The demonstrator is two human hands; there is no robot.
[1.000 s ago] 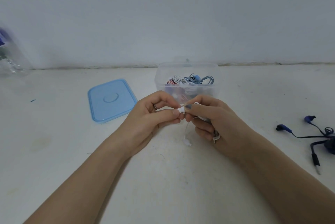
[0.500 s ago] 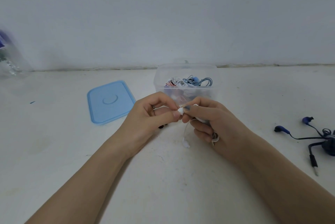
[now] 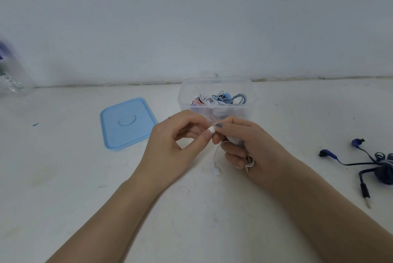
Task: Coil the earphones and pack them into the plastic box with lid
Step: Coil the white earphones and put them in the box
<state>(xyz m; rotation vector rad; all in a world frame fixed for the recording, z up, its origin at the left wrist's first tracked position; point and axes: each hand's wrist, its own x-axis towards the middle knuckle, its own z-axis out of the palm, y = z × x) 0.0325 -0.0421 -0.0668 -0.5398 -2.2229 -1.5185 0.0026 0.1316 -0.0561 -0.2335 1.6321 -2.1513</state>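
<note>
A person is winding a white earphone cord (image 3: 214, 157) over a pale counter (image 3: 63, 177), both hands meeting just in front of a clear plastic box (image 3: 215, 98). The left hand (image 3: 178, 148) is pinching a small white end piece (image 3: 211, 129) between thumb and forefinger, its other fingers curled loosely behind. The right hand (image 3: 244, 145) is gripping the gathered white loops, its fingers curled round them – likely so the coil is not springing apart while the last length is being tucked in. A short tail with a white tip is dangling beneath the hands toward the counter.

The box, at twelve o'clock from the hands, is sitting open and already holding several coiled sets in white, red and blue, close enough for a short drop-in. Its blue lid (image 3: 127, 122) is lying flat at ten o'clock, apart from the box and out of the way until packing is finished. At three o'clock, well apart, a dark blue pair of earphones (image 3: 370, 165) is lying loose and half tangled – apparently waiting its turn. A clear bottle (image 3: 10, 71) is blurring at the far left edge.
</note>
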